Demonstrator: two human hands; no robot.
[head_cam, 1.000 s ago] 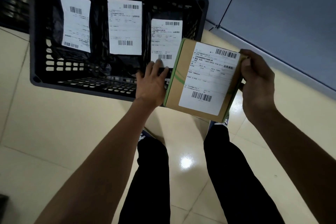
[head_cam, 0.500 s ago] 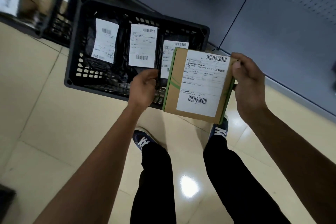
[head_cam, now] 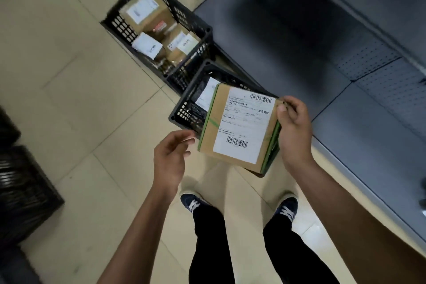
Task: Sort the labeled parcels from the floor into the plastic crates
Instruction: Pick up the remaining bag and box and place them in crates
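- Surroundings: beige tiled floor (head_cam: 76, 99), dark grey shelving unit (head_cam: 322, 30) w/ perforated panels along the right. Another dark crate-like thing (head_cam: 20, 191) at the left edge, blurred, can't tell what's in it.
- Person stands w/ both feet on the tiles, navy sneakers (head_cam: 194, 203), black trousers.
- Right hand (head_cam: 294, 131) grips the cardboard parcel (head_cam: 239, 129) at its right edge, thumb on top near the label corner, fingers curled round the side. Parcel is up in the air, tilted, white label w/ two barcodes facing up, green tape on both long edges.
- Left hand (head_cam: 171, 159) holds nothing; fingers loosely curled, just beside the parcel's left edge, not touching it.
- In the way: the held parcel covers most of the near crate (head_cam: 184, 110), so only its left part & one white label inside show.
- Far crate (head_cam: 119, 23) sits just behind the near one, their corners about touching; it holds brown boxes w/ white labels.
- Vs. half a sec ago: view has swung, the near crate is now mostly hidden behind the parcel; then 3 labelled black bags showed in it. Left hand was at the crate rim, now it's off & back by the parcel. Right-hand grip unchanged. Far crate now fully in view.
- Count: 2 black crates ahead, 1 parcel in hand, approx. 3 boxes in the far crate (blurred), 1 label visible in the near one, 2 hands, 2 shoes.
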